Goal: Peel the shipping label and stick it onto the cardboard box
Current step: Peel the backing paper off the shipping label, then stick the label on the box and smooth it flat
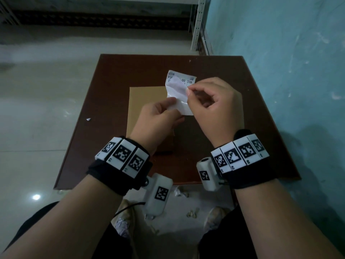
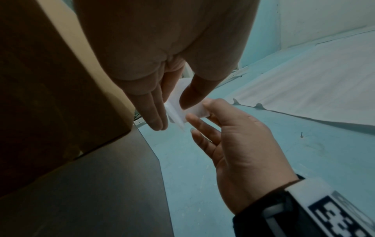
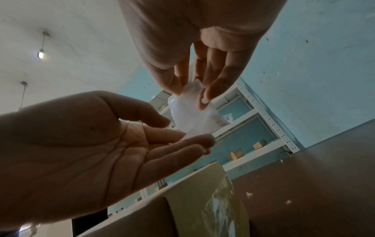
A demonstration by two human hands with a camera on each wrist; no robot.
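A white shipping label [image 1: 179, 90] with black print is held in the air over the flat brown cardboard box [image 1: 145, 101], which lies on the dark table [image 1: 252, 128]. My left hand [image 1: 172, 103] pinches the label's lower left corner between thumb and fingers. At the label's right edge, my right hand [image 1: 188, 90] pinches a thin layer that curls over the printed face. In the right wrist view the translucent label [image 3: 188, 115] hangs between the right hand [image 3: 190, 94] and the left hand [image 3: 182, 133]. The box's top [image 3: 202, 200] carries a taped seam.
A blue wall [image 1: 280, 53] stands close on the table's right side. White metal shelving [image 1: 197, 25] rises at the far right corner. Small paper scraps [image 1: 179, 191] lie on the pale tiled floor near my feet, one more [image 1: 88, 119] left of the table.
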